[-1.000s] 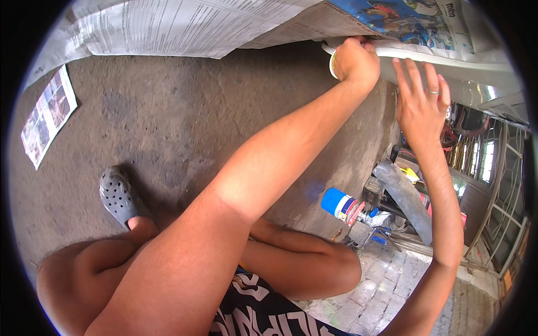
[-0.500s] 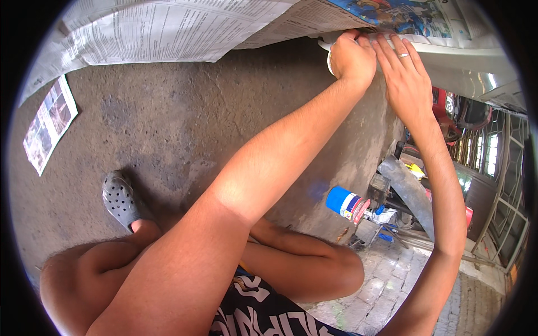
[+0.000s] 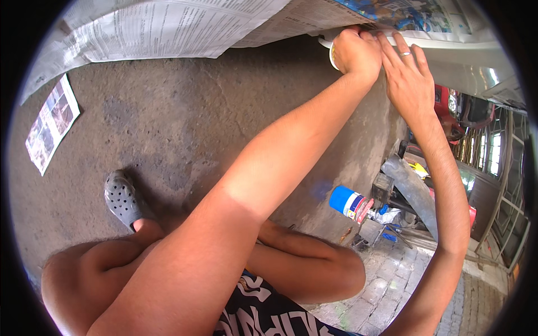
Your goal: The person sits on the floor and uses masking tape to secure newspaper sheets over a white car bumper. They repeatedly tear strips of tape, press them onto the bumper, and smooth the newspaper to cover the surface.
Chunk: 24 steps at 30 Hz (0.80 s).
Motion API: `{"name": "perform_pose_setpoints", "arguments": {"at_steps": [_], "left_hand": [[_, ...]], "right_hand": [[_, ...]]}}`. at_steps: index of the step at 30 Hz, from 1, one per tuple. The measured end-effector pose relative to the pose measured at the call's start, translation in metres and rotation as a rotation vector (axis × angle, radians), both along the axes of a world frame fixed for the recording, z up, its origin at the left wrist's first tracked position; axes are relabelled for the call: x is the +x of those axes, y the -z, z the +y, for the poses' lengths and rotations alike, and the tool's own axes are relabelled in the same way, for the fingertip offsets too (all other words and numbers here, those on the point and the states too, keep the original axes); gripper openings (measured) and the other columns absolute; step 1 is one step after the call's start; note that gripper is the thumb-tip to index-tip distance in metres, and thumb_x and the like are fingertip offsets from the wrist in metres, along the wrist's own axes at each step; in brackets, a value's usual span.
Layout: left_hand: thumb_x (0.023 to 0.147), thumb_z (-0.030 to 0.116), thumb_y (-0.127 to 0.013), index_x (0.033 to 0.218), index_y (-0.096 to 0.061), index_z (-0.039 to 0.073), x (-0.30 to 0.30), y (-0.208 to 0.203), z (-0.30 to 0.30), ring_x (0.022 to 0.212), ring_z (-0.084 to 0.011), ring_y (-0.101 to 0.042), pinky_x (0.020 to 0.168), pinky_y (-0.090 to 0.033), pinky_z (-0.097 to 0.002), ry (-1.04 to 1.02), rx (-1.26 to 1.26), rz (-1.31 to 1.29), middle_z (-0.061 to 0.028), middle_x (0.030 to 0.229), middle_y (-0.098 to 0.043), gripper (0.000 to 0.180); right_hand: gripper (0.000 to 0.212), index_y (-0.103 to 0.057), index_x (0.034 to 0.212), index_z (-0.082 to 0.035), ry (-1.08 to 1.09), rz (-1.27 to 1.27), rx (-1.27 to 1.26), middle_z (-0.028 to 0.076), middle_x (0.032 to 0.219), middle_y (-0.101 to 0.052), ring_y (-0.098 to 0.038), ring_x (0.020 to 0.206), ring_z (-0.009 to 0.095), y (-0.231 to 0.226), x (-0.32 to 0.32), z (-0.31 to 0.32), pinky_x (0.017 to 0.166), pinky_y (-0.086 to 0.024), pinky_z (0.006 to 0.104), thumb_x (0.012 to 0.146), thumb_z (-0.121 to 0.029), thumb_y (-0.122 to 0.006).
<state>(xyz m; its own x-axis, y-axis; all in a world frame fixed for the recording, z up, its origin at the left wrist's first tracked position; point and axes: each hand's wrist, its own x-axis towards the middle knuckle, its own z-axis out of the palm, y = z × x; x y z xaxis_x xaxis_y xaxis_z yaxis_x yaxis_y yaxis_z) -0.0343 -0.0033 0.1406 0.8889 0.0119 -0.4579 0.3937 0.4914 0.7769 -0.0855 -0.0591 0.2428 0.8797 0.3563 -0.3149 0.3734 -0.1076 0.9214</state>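
Head view: left hand [image 3: 358, 55] is holding pale tape roll [image 3: 334, 58], fingers curled, upper centre-right of frame; right hand [image 3: 410, 81] is resting flat, fingers slightly spread, on white strip [image 3: 451, 42] beside newspaper [image 3: 185, 28], apparently bracing edge

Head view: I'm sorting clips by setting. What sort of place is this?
Probably a vehicle workshop: newspaper covers part of a glossy panel, and what looks like a red vehicle stands beyond, with a blue can in view.
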Motion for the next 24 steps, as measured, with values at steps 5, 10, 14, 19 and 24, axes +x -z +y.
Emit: {"name": "perform_pose_setpoints", "arguments": {"at_steps": [5, 10, 14, 19, 24], "left_hand": [[0.089, 0.014, -0.065, 0.091, -0.077, -0.003, 0.006, -0.008, 0.003, 0.086, -0.0406, -0.074, 0.079, -0.056, -0.0474, 0.019, 0.009, 0.114, -0.0219, 0.089, -0.076, 0.02], [0.093, 0.012, -0.061, 0.096, -0.074, -0.006, 0.004, -0.007, 0.001, 0.09, -0.0397, -0.074, 0.08, -0.057, -0.0464, 0.031, -0.115, 0.222, -0.0223, 0.095, -0.076, 0.022], [0.1, 0.011, -0.053, 0.105, -0.068, -0.007, -0.003, 0.021, -0.007, 0.069, -0.0261, -0.067, 0.058, -0.056, -0.041, -0.174, -0.298, 0.423, -0.0197, 0.097, -0.073, 0.024], [0.107, 0.019, -0.053, 0.122, -0.06, -0.003, -0.016, 0.088, 0.014, 0.055, -0.0143, -0.056, 0.047, -0.045, -0.032, -0.086, -0.157, 0.211, -0.008, 0.073, -0.069, 0.028], [0.105, 0.016, -0.054, 0.156, -0.031, -0.004, -0.04, 0.118, 0.053, 0.06, -0.0107, -0.056, 0.057, -0.048, -0.027, 0.354, -0.052, -0.035, -0.0069, 0.074, -0.07, 0.06]], "right_hand": [[0.055, -0.055, 0.147, -0.012, 0.011, -0.013, -0.06, -0.005, 0.157, -0.045, -0.036, 0.147, 0.015, 0.003, -0.001, -0.003, 0.123, -0.019, 0.0401, 0.093, -0.024, -0.055], [0.056, -0.052, 0.15, -0.018, 0.014, -0.053, -0.062, -0.008, 0.159, -0.044, -0.037, 0.148, 0.012, 0.005, -0.006, -0.001, 0.121, -0.024, 0.0379, 0.094, -0.021, -0.055], [0.056, -0.053, 0.149, -0.016, -0.041, -0.075, -0.024, -0.005, 0.151, -0.048, -0.037, 0.144, 0.014, 0.012, -0.004, -0.001, 0.12, -0.019, 0.0396, 0.095, -0.028, -0.056], [0.046, -0.059, 0.14, -0.016, -0.06, -0.144, 0.112, -0.004, 0.139, -0.052, -0.042, 0.137, 0.017, 0.031, 0.004, -0.002, 0.115, -0.024, 0.0406, 0.097, -0.034, -0.06], [0.042, -0.062, 0.134, -0.015, -0.026, -0.158, 0.24, -0.002, 0.137, -0.053, -0.042, 0.137, 0.019, 0.038, 0.008, 0.005, 0.113, -0.029, 0.0408, 0.095, -0.028, -0.065]]}}
